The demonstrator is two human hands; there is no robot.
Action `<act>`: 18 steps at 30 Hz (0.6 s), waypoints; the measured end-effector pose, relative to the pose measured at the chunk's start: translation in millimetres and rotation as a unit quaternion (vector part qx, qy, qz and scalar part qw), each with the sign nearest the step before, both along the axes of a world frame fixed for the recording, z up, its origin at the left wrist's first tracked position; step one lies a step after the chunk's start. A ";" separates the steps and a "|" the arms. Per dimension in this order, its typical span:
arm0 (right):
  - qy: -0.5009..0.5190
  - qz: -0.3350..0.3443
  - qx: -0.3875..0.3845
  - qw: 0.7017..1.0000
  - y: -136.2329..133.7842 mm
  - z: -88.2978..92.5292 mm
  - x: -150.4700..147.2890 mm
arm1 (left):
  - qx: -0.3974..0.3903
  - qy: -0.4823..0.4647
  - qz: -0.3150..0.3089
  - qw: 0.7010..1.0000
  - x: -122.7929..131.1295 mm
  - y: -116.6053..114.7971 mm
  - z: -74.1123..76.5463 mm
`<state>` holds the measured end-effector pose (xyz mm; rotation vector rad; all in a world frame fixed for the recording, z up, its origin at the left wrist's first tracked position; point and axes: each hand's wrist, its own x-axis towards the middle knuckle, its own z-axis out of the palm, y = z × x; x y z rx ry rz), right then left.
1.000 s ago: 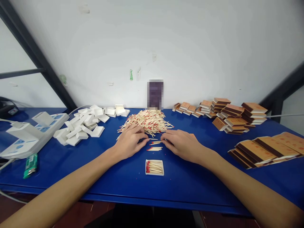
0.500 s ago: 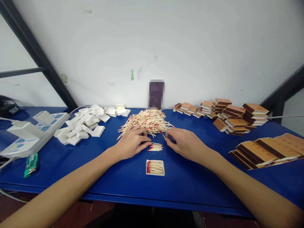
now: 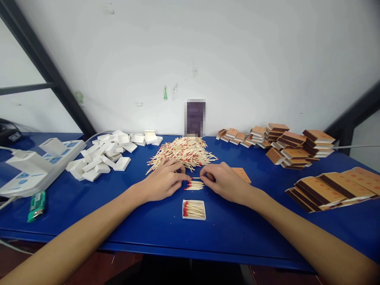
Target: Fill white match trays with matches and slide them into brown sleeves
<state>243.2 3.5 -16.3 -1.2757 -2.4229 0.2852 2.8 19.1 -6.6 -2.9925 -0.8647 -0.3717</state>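
A single match [image 3: 196, 178] spans the gap between my hands, its red head toward the left. My left hand [image 3: 164, 178] pinches the head end between thumb and index finger. At the plain end, my right hand [image 3: 224, 181] has thumb and forefinger closed on the stick. Just below lies a small row of matches [image 3: 196, 185] with their heads to the left. Nearer to me, a white matchbox tray [image 3: 194, 218] holds several matches [image 3: 194, 209]. Behind my left fingers rises a large heap of loose matches [image 3: 187, 152].
White empty trays [image 3: 109, 152] are piled at left, beside a power strip [image 3: 63, 158] and a green packet [image 3: 37, 206]. Matchbox sleeves [image 3: 293, 152] are stacked at right, with more fanned out [image 3: 332, 188] nearer. One sleeve [image 3: 242, 174] lies behind my right hand.
My right hand has moved left and slightly down, bringing its match across to my left fingertips. A sleeve behind that hand has come into view. The left hand has barely shifted.
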 end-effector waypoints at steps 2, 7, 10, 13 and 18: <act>0.015 0.002 -0.006 1.000 -1.1 -0.9 -1.6 | 0.004 -0.013 0.005 1.000 -0.3 -0.8 0.4; 0.023 0.012 -0.011 1.000 -7.3 -0.5 -2.8 | 0.002 -0.038 0.017 0.999 -1.5 -3.9 2.8; 0.018 0.023 -0.017 0.999 -9.6 0.2 -2.1 | -0.011 -0.040 0.016 0.999 -2.1 -6.4 4.7; 0.014 0.031 -0.029 0.999 -10.8 2.0 -1.4 | -0.020 -0.042 0.011 0.999 -2.3 -8.6 6.5; -0.003 0.027 0.003 1.000 -14.1 6.7 -0.5 | -0.036 -0.040 0.006 0.999 -2.5 -10.7 9.3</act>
